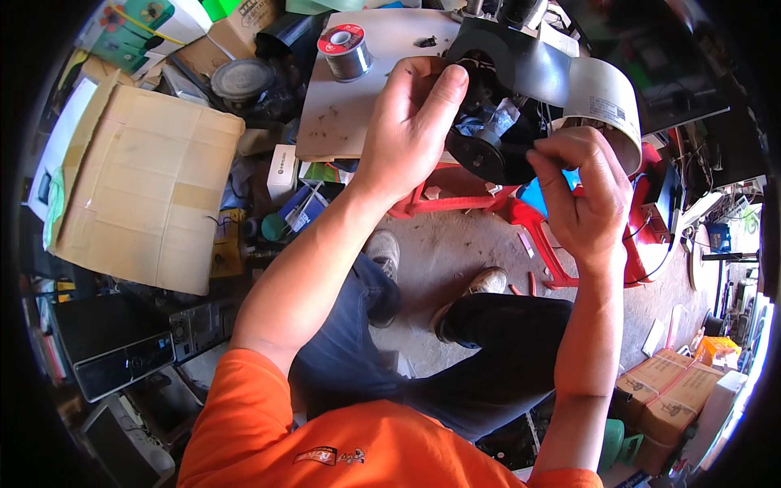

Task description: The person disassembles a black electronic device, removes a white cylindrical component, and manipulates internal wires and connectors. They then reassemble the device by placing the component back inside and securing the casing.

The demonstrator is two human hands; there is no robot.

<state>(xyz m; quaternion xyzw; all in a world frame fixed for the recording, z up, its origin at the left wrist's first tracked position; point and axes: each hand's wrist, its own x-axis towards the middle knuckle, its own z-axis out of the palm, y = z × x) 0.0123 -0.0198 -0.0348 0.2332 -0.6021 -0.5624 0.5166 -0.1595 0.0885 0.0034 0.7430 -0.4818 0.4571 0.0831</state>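
Observation:
My left hand [416, 122] is closed, thumb against fingers, at the left edge of a black ring-shaped part [493, 54]. Below that ring hangs a black round-ended piece [478, 158] with a small screw-like spot. Clear crinkled plastic [506, 115] shows between the two black parts. My right hand [587, 189] pinches the right side of the black round-ended piece with thumb and forefinger. Just beyond my right hand, a pale grey cylindrical housing [604, 96] with a printed label lies tilted, its opening partly hidden by my knuckles.
A solder wire spool [345, 54] stands on a stained light board [325, 122]. At left a large cardboard box [146, 187] sits above a black computer case [122, 358]. A red plastic stool-like frame [561, 244] stands beneath my hands. Taped cartons [667, 390] lie at lower right.

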